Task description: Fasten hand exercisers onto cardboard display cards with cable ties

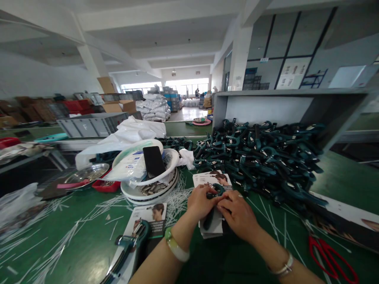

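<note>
Both my hands come together over a dark green hand grip strengthener [219,188] that lies on a stack of printed cards [203,179]. My left hand [201,203] has its fingers closed around the strengthener's upper part. Beside it, my right hand [238,215] is pinched, its fingertips meeting the left ones; whatever is between them is too small to make out. Left of my left forearm, another hand grip strengthener [126,242] rests on a printed card [158,217]. The lower handle of the held one shows partly below my fingers.
A large heap of strengtheners [260,154] spills from a grey bin [334,118] at right. Red-handled scissors [328,256] lie near the front right. White plastic ties [79,225] are scattered about. A phone [154,161] sits on stacked white bowls [171,157].
</note>
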The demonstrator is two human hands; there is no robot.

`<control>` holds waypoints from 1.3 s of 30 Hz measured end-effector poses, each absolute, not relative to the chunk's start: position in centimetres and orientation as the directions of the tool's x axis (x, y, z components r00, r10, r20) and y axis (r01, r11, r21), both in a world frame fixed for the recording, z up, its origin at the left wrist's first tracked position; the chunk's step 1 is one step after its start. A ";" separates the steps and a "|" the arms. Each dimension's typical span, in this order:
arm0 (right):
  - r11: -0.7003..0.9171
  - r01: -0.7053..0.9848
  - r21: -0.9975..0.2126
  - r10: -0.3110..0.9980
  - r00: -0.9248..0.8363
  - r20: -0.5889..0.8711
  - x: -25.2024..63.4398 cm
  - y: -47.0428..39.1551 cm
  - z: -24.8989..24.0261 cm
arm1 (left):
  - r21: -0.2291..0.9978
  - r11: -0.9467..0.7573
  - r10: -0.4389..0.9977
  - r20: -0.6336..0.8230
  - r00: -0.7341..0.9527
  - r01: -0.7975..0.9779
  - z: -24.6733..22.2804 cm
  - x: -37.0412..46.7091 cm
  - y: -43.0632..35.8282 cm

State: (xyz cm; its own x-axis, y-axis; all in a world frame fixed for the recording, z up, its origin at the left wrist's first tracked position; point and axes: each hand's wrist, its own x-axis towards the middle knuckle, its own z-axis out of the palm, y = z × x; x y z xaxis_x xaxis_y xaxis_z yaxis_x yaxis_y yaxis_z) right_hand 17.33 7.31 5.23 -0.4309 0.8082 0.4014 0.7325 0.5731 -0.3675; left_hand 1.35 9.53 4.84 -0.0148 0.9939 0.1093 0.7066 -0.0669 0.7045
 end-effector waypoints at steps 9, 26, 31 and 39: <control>0.672 0.591 -0.446 0.723 -0.392 0.569 18.1 7.9 4.0 | 0.634 -0.069 0.997 0.068 0.033 0.770 5.1 1.5 10.0; 0.712 0.670 -0.210 0.672 -0.563 0.481 17.1 5.0 6.1 | 1.000 -0.023 0.959 0.020 -0.281 -0.009 0.9 -3.2 3.9; 0.717 0.625 -0.309 0.660 -0.468 0.588 15.0 5.9 5.3 | 0.966 -0.175 0.927 0.226 -0.299 0.189 0.6 -1.5 4.0; 0.657 0.670 -0.345 0.706 -0.386 0.594 14.6 6.1 3.7 | 0.630 -0.354 0.831 0.551 -0.076 0.691 1.2 -1.4 3.7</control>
State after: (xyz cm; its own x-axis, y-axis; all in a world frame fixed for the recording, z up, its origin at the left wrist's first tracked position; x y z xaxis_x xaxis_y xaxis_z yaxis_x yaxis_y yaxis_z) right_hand 14.59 6.10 3.68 -0.3864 0.7060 0.5935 0.6700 0.6571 -0.3454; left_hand -1.38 3.69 1.24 -0.0761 0.8309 0.5512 0.6915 -0.3543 0.6295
